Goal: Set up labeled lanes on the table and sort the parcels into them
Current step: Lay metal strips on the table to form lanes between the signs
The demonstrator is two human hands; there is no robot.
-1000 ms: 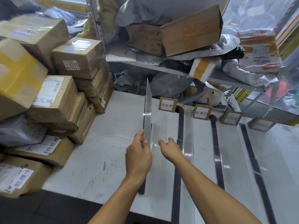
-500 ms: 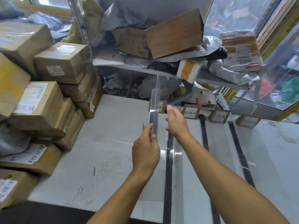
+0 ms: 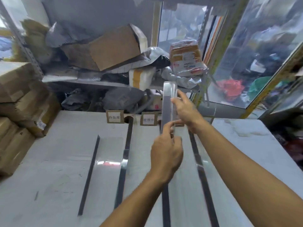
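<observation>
A clear acrylic divider strip (image 3: 169, 102) stands on edge above the white table (image 3: 57, 169), right of centre. My left hand (image 3: 165, 154) pinches its near end. Farther along, my right hand (image 3: 185, 110) holds the strip with the fingers spread round its edge. Dark lane strips lie on the table: one at the left (image 3: 89, 174), one in the middle (image 3: 125, 154) and one at the right (image 3: 199, 163). Two cardboard label cards (image 3: 114, 116) (image 3: 148, 119) with Chinese writing stand at the table's far edge. Cardboard parcels (image 3: 21, 102) are stacked at the left.
A metal shelf (image 3: 85, 81) behind the table holds a tilted cardboard box (image 3: 114, 46), grey mailer bags and wrapped packages (image 3: 186, 59). A glass partition with a yellow frame (image 3: 255, 63) stands at the right.
Both hands have carried the clear strip to the right, away from the leftmost lane. The view has swung right and up, so the stacked boxes now sit at the left edge.
</observation>
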